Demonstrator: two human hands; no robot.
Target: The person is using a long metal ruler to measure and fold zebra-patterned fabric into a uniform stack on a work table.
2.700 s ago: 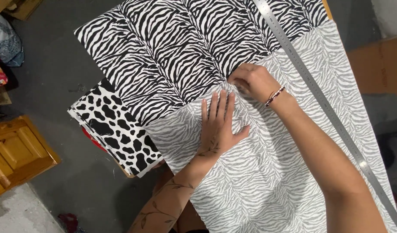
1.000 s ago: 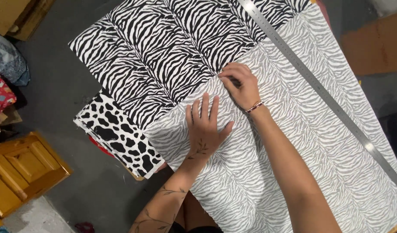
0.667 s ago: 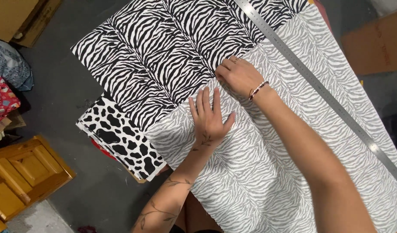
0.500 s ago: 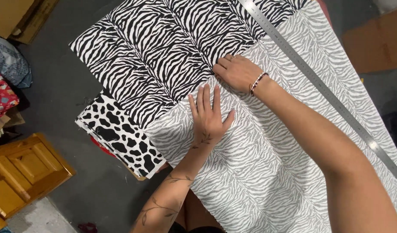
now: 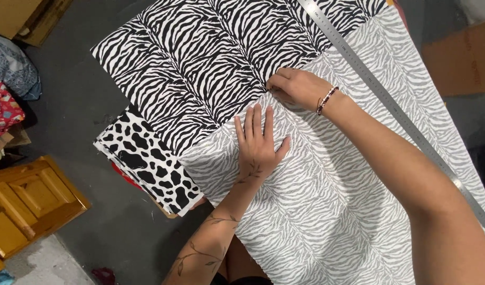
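Seen from the head camera, a zebra-print fabric lies spread over the desk, its bold black-and-white face showing on the far part and its paler grey reverse side turned up on the near part. The left hand lies flat and open on the grey side, fingers spread and pointing away from the person, pressing the cloth just below the line where the two faces meet. The right hand sits just beyond it at that line, fingers curled together and pinched at the fabric edge; whether it holds a small tool cannot be told. A beaded bracelet circles the right wrist. A long metal ruler lies diagonally across the fabric, to the right of both hands. A cow-print fabric piece lies beside the zebra cloth at the left. A wooden cabinet door rests on the grey floor.
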